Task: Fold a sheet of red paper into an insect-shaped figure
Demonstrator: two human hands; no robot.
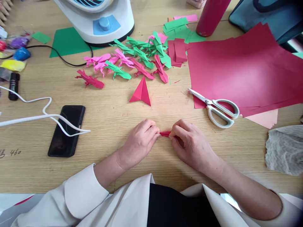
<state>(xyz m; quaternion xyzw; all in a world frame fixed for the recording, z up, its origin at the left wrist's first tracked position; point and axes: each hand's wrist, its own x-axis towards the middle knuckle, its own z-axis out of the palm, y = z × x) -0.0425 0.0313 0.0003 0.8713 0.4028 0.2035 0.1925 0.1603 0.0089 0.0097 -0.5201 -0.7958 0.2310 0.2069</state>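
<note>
A narrow folded strip of red paper (pixel 165 134) is stretched between my two hands, low over the table's front middle. My left hand (pixel 142 140) pinches its left end. The right end is gripped by the curled fingers of my right hand (pixel 190 143), which hide part of it. Just beyond my hands lies a red folded paper triangle (pixel 142 93) with a crease down its middle. White-handled scissors (pixel 219 108) rest to the right, their blades pointing left over the edge of the large red paper sheets (pixel 224 69).
Folded paper figures in green (pixel 142 56), pink (pixel 101 61) and red (pixel 91 80) lie across the back. A black phone (pixel 66 132) with a white cable (pixel 28 119) is at left. A white fan base (pixel 106 23), a red cylinder (pixel 211 17) and a grey cloth (pixel 285 149) stand around.
</note>
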